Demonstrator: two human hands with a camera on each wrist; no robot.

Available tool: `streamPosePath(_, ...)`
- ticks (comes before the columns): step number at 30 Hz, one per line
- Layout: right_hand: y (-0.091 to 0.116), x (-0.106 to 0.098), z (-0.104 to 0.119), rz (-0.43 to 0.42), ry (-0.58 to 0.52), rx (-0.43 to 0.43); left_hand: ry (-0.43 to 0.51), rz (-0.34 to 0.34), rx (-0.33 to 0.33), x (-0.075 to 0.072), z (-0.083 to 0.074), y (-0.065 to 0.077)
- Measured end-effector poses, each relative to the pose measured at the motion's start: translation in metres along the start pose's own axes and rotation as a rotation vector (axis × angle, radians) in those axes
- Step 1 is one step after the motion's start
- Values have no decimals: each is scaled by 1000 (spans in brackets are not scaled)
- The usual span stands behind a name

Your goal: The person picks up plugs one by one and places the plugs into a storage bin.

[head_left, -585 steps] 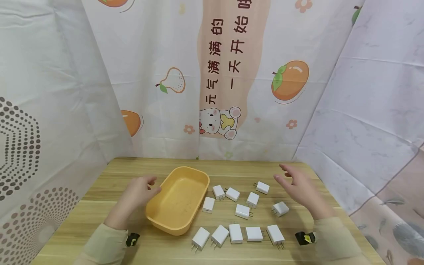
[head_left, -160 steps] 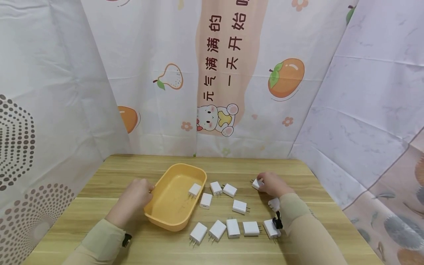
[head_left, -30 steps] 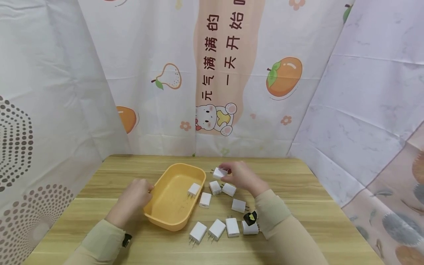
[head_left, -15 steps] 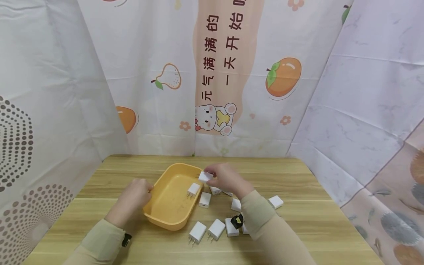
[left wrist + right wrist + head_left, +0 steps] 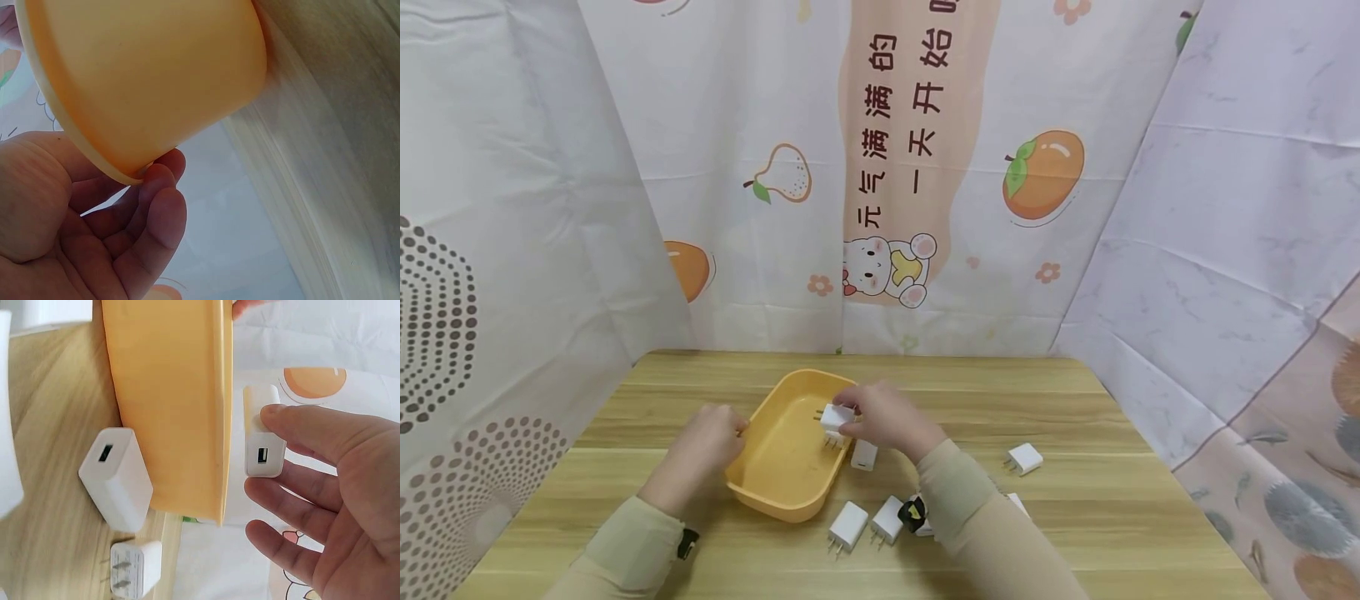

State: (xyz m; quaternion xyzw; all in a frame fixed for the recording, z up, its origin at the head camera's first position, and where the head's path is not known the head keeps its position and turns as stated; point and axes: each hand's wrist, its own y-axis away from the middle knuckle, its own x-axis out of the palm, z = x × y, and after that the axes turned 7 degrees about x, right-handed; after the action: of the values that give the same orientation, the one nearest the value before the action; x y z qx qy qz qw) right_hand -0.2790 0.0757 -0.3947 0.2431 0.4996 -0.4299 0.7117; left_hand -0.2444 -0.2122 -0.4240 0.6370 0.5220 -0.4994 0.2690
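My left hand (image 5: 711,437) grips the left rim of a yellow-orange plastic tray (image 5: 782,467). In the left wrist view its fingertips (image 5: 167,219) curl at the rim of the tray (image 5: 156,69). My right hand (image 5: 891,421) pinches a white USB charger (image 5: 837,418) over the tray's right side, prongs pointing left. The right wrist view shows the thumb on the held charger (image 5: 265,453), its USB port facing the camera. Below it in the tray lies another charger (image 5: 832,435), partly hidden by the held one.
A charger (image 5: 863,456) stands against the tray's right outer side. Several chargers lie in front, including one (image 5: 848,527) with prongs toward me; my right forearm hides others. One charger (image 5: 1024,459) lies at the right of the wooden table (image 5: 1097,533). Printed curtains (image 5: 760,325) enclose the back and sides.
My right hand has carried its charger leftward, from behind the loose chargers to over the tray. Long before, the tray held none. My left hand has stayed at the rim during the last second.
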Motion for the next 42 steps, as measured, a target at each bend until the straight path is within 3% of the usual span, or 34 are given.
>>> streamPosePath(17,-2,17,10,-32,87,-35,-12,-9,2,-1,-1,0)
streamPosePath(33,-1,27,7,37,35,9,-18,-20,22,1,-1,1)
streamPosePath(42,0,27,4,35,20,15,-15,-18,25,1,0,1)
